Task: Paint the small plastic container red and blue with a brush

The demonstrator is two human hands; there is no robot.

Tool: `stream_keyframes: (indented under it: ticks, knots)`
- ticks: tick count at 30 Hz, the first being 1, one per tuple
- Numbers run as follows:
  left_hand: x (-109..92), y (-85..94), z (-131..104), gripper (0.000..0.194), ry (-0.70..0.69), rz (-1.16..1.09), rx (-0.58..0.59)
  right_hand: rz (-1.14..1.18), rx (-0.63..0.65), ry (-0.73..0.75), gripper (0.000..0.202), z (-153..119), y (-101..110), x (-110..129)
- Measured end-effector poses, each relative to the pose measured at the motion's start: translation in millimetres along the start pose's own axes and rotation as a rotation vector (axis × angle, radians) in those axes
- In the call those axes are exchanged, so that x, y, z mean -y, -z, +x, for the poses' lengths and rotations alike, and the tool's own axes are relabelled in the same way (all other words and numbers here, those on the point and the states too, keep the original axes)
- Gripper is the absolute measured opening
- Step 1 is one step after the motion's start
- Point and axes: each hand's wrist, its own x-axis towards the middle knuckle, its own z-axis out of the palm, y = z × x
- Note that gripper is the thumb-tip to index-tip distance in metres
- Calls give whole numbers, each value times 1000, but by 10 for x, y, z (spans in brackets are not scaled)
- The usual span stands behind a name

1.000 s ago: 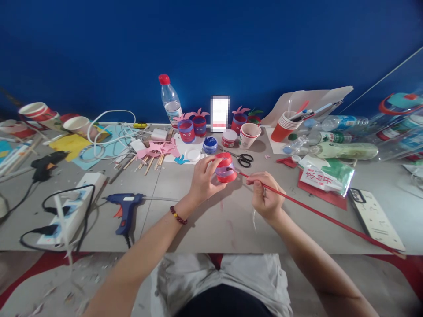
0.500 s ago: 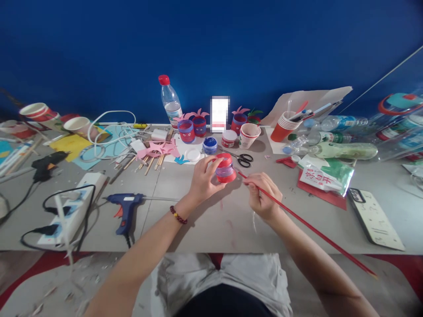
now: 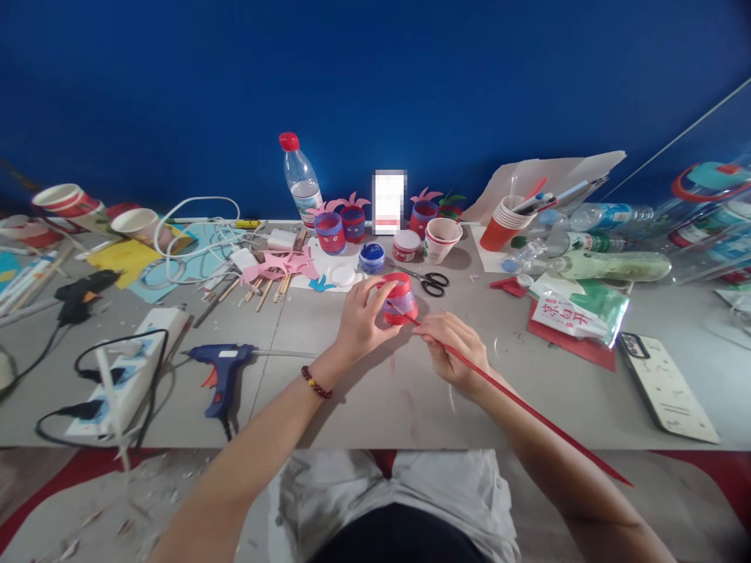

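Note:
In my left hand (image 3: 364, 319) is a small red cup (image 3: 397, 283) with a purple band round its middle, gripped by thumb and fingers at its left side just above the table. My right hand (image 3: 454, 349) pinches a long red paintbrush (image 3: 504, 391) near its tip end. The brush tip reaches the purple band on the cup's front; whether it presses on the surface is too small to tell. Behind the cup stand an open jar of blue paint (image 3: 371, 257) and a jar with a pale lid (image 3: 406, 245). Black-handled scissors (image 3: 432, 283) lie to the right.
Finished-looking red and purple cups (image 3: 330, 233) with paper leaves stand at the back, beside a plastic bottle (image 3: 302, 180) and a paper cup (image 3: 441, 241). A blue glue gun (image 3: 223, 371) and power strip (image 3: 132, 367) lie left; a phone (image 3: 666, 387) lies right.
My right hand has moved left, bringing the brush tip from beside the cup onto its purple band. The cup looks turned more upright; my left hand has stayed in place.

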Motion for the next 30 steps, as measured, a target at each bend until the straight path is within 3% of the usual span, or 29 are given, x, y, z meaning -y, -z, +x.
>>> stream_keyframes:
  ticks: [6, 20, 30]
  knots:
    - [19, -9, 4, 77, -62, 40, -42, -33, -62, -57, 21, 44, 13, -6]
    - [17, 26, 1, 79, -51, 58, -41, -198, -215, -105, 20, 85, 95, -30]
    - [5, 20, 2, 80, -52, 57, -35, -102, -124, -9, 21, -9, 34, -56]
